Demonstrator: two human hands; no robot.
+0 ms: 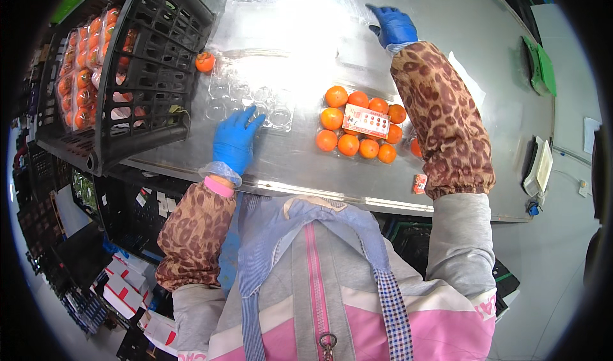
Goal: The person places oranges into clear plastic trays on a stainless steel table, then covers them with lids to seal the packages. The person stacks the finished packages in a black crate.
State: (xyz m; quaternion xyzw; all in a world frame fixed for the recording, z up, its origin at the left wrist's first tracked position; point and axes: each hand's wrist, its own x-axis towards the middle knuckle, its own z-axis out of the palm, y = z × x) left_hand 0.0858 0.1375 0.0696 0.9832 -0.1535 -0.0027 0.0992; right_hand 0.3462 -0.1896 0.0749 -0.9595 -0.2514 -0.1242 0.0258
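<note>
Hands (235, 140) (394, 27) apart, clear cupped tray (246, 94)

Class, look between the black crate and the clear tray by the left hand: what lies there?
A single orange fruit, near the clear tray's far left corner; the head view shows it.

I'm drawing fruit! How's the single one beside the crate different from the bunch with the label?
The single fruit sits alone; the fruit bunch is grouped together. The single fruit shows a leafy top; the fruit bunch shows smooth skin. A label lies on the fruit bunch, not the single fruit. Both look orange.
</note>
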